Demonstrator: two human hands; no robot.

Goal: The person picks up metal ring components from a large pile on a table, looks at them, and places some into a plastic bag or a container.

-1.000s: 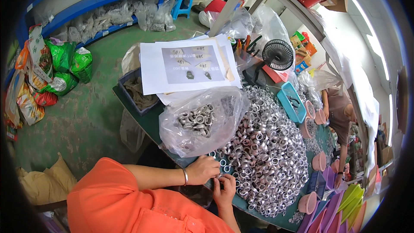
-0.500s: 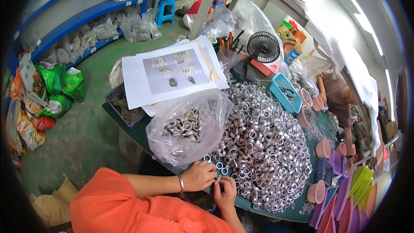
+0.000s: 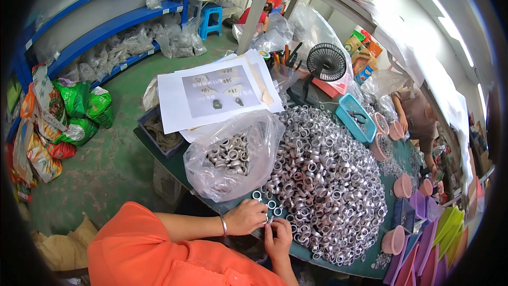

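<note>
At the table's near edge my left hand [image 3: 246, 217], with a bangle on the wrist, is closed, its fingertips pinching a small silver metal ring [image 3: 265, 219] that is mostly hidden. Close beside it my right hand [image 3: 279, 238] is closed too; what lies between its fingertips is too small to make out. Just beyond the fingers a few loose rings [image 3: 271, 204] rest on the green tabletop. A large heap of silver rings [image 3: 330, 196] spreads to the right. Beyond my left hand stands an open clear plastic bag [image 3: 203, 172] with more rings inside.
Printed sheets [image 3: 172, 100] lie behind the bag, over a dark bin [image 3: 172, 145]. A black fan [image 3: 326, 62] and a blue tray [image 3: 353, 127] with pliers stand at the back. Pink cups [image 3: 392, 240] and colourful bins [image 3: 418, 246] line the right, where another person [image 3: 418, 114] works.
The view has shifted slightly, so everything sits a little lower and to the right. My hands stay together at the table edge. The other person's arm has moved slightly.
</note>
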